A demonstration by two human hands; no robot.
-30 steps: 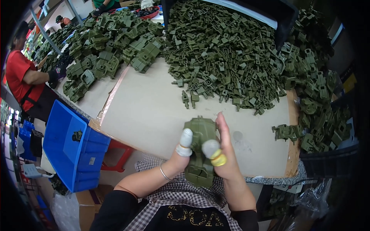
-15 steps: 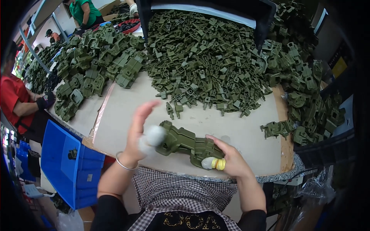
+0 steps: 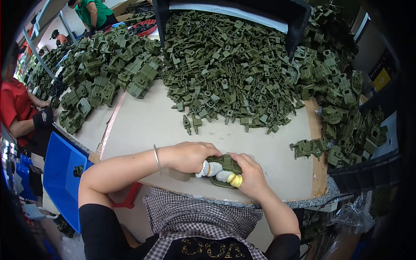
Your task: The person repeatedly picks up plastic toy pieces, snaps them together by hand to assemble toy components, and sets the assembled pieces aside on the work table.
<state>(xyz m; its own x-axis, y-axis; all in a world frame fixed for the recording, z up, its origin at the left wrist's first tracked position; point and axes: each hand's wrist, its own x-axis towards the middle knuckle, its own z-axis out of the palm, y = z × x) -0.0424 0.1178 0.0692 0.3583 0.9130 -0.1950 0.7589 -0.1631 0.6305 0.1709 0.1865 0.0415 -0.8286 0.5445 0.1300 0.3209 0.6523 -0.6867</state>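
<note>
An olive-green molded plastic part (image 3: 229, 161), shaped like a toy vehicle body, is between my two hands near the table's front edge. My left hand (image 3: 195, 157) is closed on its left end, with the fingers over the top and a white-wrapped thumb on the near side. My right hand (image 3: 251, 177) wraps its right end, its thumb covered in white and yellow. The two thumbs almost meet in front of the part. Much of the part is hidden under my fingers. Beyond my hands, two small green pieces (image 3: 196, 125) lie apart from a big heap of small green parts (image 3: 229, 65).
Larger green body parts are piled at left (image 3: 93, 73) and right (image 3: 346, 104). A blue bin (image 3: 65, 173) stands low at the left, a black crate (image 3: 364, 173) at the right. A person in a red shirt (image 3: 17, 106) works at left; another in green (image 3: 93, 13) is farther back.
My left hand was raised and open at the part's left end; it has come down to the right and closed on the part. My left elbow has swung outward. My right hand keeps its hold.
</note>
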